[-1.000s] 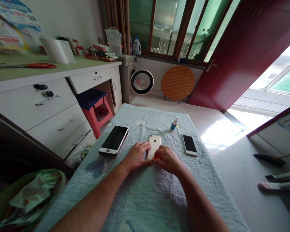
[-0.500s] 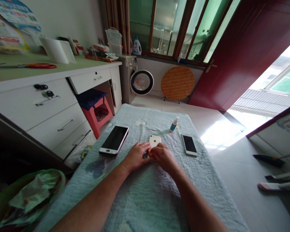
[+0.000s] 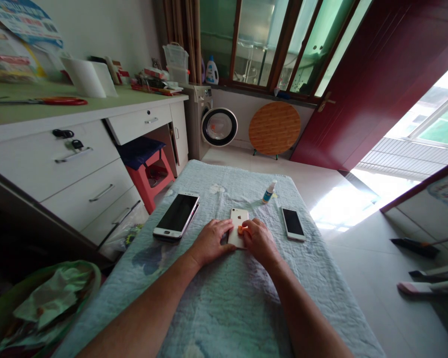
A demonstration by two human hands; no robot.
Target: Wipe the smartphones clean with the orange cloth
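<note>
A white smartphone (image 3: 239,217) lies back up on the cloth-covered table, a dark logo and a camera showing on it. My left hand (image 3: 211,239) grips it at the left side and lower edge, fingers along the side and thumb at the bottom. Pinched in my right hand (image 3: 260,241) is a small orange cloth (image 3: 242,229), pressed against the middle of the phone's back. Most of the cloth is hidden by the fingers. Beyond the phone, to the right, stands a small spray bottle (image 3: 269,193) with a blue label.
Left on the table lies a large white phone (image 3: 177,215) over another device; a smaller white phone (image 3: 293,223) lies at right. A pale blue quilted cover (image 3: 224,303) spreads over the table. A red stool (image 3: 153,176) and a green bin (image 3: 95,273) stand at left.
My right hand has moved right and slightly up across the phone's back with the orange cloth, uncovering more of the phone. My left hand has stayed nearly still.
</note>
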